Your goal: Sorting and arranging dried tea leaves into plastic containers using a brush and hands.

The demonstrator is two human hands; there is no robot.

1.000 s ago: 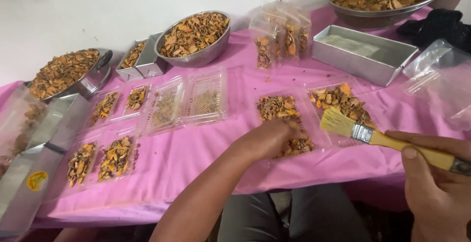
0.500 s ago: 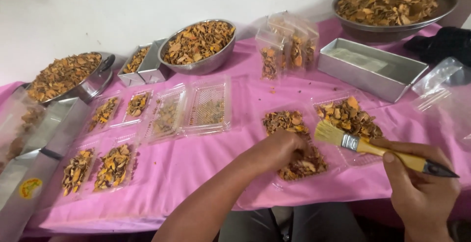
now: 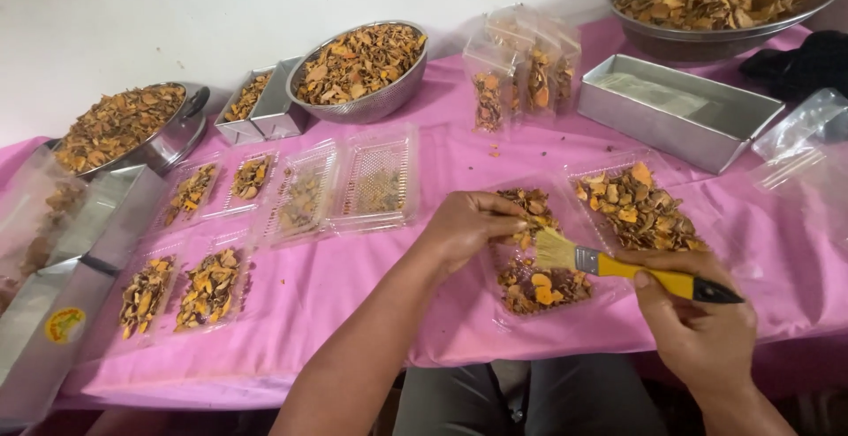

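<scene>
Two hands are kept over one open clear clamshell tray [image 3: 543, 268] of dried orange-brown slices, which lies on the pink-covered counter [image 3: 353, 295] just left of a second filled tray [image 3: 640, 211]. The left hand [image 3: 468, 224] is curled with its grip pinched on slices at the tray's far end, apparently to steady them. The right hand [image 3: 698, 330] is closed around the yellow-handled brush [image 3: 618, 265], whose bristles are laid on those slices beside the left fingertips.

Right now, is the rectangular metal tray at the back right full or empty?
Nearly empty: the metal tray shows bare floor with only a flat pale sheet, no orange-brown pieces.
</scene>
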